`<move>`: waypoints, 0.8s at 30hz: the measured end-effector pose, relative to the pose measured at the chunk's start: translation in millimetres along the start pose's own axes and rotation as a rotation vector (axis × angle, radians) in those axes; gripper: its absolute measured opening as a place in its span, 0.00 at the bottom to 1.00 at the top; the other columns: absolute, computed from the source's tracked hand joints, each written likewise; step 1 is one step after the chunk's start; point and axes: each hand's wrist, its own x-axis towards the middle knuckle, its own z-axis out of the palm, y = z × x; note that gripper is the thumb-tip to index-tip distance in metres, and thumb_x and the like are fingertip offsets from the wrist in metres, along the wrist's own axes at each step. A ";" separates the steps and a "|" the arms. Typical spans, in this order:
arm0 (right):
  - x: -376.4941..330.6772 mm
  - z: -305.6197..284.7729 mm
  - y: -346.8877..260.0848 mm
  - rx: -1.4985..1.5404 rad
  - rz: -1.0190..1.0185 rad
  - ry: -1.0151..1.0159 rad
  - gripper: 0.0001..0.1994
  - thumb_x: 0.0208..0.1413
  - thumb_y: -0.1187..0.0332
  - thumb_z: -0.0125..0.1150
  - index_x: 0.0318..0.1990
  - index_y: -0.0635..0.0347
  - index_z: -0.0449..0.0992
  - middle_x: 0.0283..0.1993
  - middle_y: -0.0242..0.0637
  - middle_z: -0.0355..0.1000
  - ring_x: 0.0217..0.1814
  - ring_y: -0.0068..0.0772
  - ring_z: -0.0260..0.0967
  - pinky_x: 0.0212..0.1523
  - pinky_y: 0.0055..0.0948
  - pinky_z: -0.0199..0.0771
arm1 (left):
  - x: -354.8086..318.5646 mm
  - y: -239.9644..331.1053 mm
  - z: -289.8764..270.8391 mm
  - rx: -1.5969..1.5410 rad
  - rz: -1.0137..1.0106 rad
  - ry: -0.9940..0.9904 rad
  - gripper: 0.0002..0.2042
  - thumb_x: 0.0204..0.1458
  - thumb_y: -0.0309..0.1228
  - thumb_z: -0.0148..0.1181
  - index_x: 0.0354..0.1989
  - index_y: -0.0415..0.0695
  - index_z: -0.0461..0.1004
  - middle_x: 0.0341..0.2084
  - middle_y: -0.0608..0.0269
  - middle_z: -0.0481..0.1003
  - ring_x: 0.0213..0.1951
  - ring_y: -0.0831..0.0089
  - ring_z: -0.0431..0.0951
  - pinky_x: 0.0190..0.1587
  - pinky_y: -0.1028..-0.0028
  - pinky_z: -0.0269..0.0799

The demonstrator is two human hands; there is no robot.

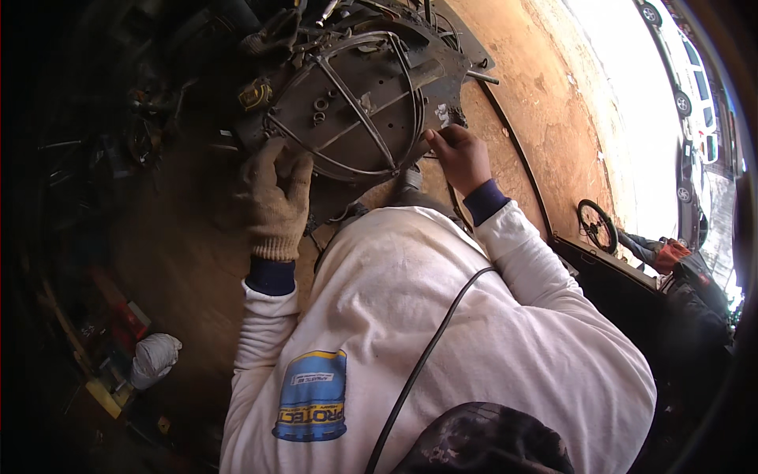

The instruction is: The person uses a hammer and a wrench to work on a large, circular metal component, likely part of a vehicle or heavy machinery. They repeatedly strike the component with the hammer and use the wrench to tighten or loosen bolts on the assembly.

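Observation:
A rounded frame of welded metal rods (353,99), with crossing bars, lies tilted over a dark metal plate (395,75) in front of me. My left hand (276,193), in a tan knit glove, is at the frame's near left corner, its fingertips bent round the rod there. At the right side, my bare right hand (464,156) pinches the frame's curved outer rod between thumb and fingers. Several metal rings (320,109) rest on the plate inside the frame's outline. Just left of the frame sits a yellow and black tape measure (255,95).
Another work glove (272,33) lies among dark tools at the back left. A metal tube (482,77) sticks out at the plate's right. Down left is a white bundle (155,359). A wheel (598,226) and parked cars (695,87) stand off to the right.

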 end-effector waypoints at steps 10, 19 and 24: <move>42.4 -6.8 -1.0 -0.152 -0.015 -0.138 0.26 0.53 0.46 0.66 0.30 0.67 0.78 0.25 0.47 0.75 0.29 0.44 0.75 0.34 0.39 0.73 | 16.4 16.1 12.5 -0.158 -0.248 -0.034 0.23 0.51 0.46 0.70 0.46 0.41 0.74 0.39 0.56 0.79 0.40 0.62 0.80 0.45 0.66 0.74; 57.0 -16.8 -23.7 -0.322 -0.013 -0.231 0.26 0.49 0.45 0.66 0.32 0.66 0.81 0.31 0.51 0.78 0.37 0.51 0.78 0.42 0.41 0.77 | 23.9 28.7 8.5 -0.211 -0.312 -0.118 0.22 0.51 0.41 0.71 0.44 0.38 0.72 0.37 0.55 0.74 0.43 0.61 0.74 0.48 0.66 0.70; 40.1 -23.3 -28.6 -0.116 -0.065 -0.182 0.22 0.55 0.50 0.65 0.36 0.65 0.80 0.28 0.47 0.77 0.33 0.43 0.77 0.37 0.38 0.75 | -2.4 2.8 17.6 -0.117 -0.034 0.136 0.20 0.55 0.44 0.67 0.45 0.41 0.73 0.39 0.54 0.76 0.44 0.57 0.75 0.48 0.62 0.71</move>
